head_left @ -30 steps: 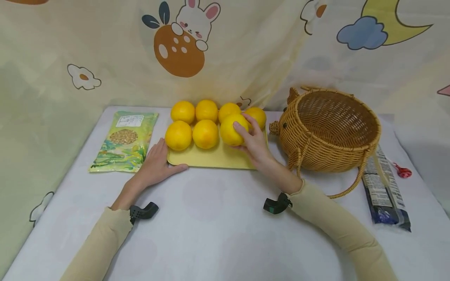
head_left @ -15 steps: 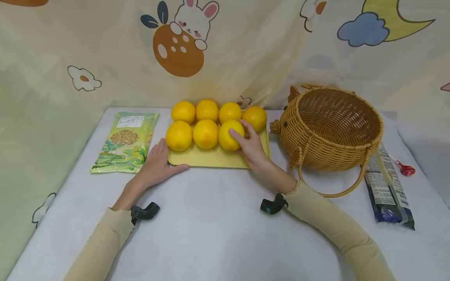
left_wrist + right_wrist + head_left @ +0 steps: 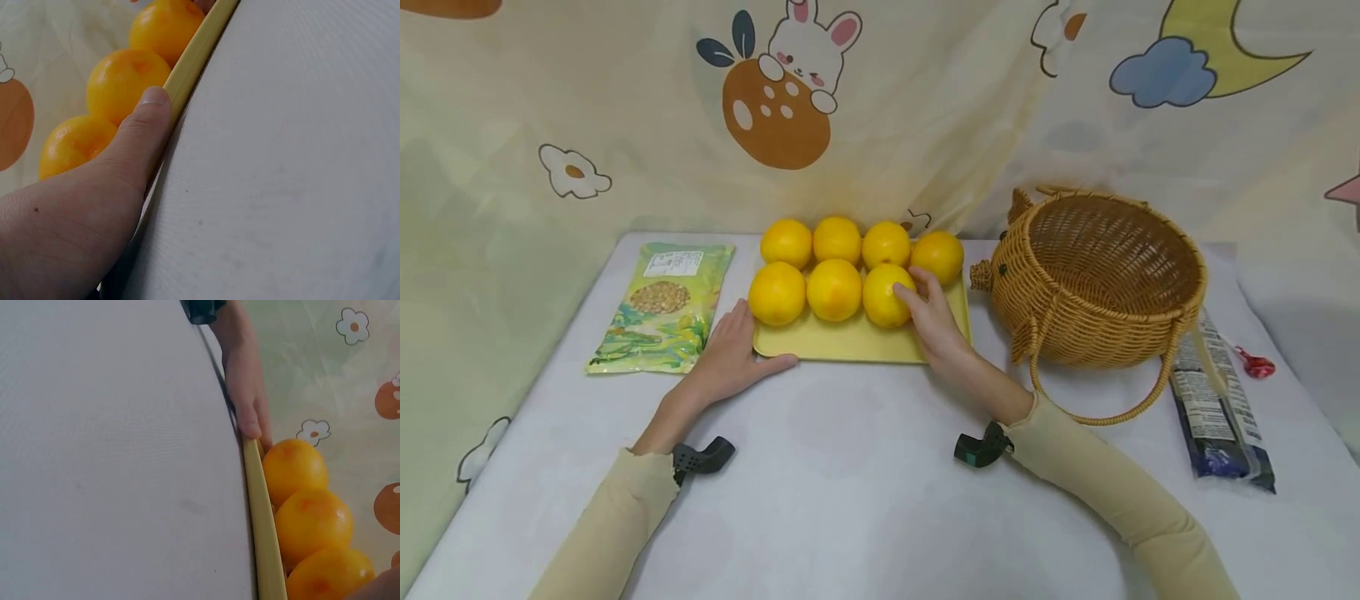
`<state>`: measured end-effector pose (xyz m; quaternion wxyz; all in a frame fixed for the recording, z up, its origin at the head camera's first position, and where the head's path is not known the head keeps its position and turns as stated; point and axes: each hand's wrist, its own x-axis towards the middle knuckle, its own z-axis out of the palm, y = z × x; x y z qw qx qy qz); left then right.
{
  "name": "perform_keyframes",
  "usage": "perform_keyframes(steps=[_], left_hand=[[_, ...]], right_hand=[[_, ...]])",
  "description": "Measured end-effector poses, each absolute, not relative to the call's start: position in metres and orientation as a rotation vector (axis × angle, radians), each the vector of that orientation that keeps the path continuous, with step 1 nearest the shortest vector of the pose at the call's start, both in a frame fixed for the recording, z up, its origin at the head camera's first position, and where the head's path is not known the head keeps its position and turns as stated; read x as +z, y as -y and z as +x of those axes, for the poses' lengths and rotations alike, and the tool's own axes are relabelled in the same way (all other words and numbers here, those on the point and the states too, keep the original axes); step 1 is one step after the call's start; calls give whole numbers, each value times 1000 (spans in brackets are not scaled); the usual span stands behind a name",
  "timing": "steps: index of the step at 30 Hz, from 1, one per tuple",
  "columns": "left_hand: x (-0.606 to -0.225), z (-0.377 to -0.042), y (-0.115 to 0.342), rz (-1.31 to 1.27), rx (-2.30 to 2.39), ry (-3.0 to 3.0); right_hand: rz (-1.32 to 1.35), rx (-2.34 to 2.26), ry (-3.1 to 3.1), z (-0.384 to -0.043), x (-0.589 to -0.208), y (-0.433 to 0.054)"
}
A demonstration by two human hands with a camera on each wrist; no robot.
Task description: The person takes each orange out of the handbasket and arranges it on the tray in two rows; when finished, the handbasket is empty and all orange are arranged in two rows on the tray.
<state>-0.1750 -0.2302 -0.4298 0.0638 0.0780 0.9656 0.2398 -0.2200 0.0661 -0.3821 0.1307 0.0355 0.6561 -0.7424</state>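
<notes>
Several oranges stand in two rows on a yellow tray (image 3: 850,348). At the right end of the front row is an orange (image 3: 883,298), seated on the tray. My right hand (image 3: 942,325) is at this orange's right side, thumb tip over its edge and relaxed fingers beside it. Only a little of that hand shows at the lower right of the right wrist view. My left hand (image 3: 727,354) rests at the tray's front left corner, its thumb (image 3: 147,115) straight along the front rim and its other fingers extended along the left side.
A wicker pig-shaped basket (image 3: 1037,333) stands right of the tray, its handle hanging toward the front. Beyond it lie a dark printed packet (image 3: 1213,417) and a red wrapped candy (image 3: 1257,364). A green-yellow bag (image 3: 662,308) lies at left. A patterned cloth (image 3: 925,108) hangs behind.
My right hand has lowered the orange into the front row, then eased slightly to the right off it. My left hand has stayed at the tray corner.
</notes>
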Motion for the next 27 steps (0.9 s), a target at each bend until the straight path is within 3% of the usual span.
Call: perform_keyframes(steps=[20, 27], left_hand=[[-430, -178, 231, 219, 865, -2939], [-425, -178, 230, 9, 1105, -2872]], right_hand=[[-59, -1958, -2162, -211, -374, -71], [-315, -1933, -2330, -210, -369, -74]])
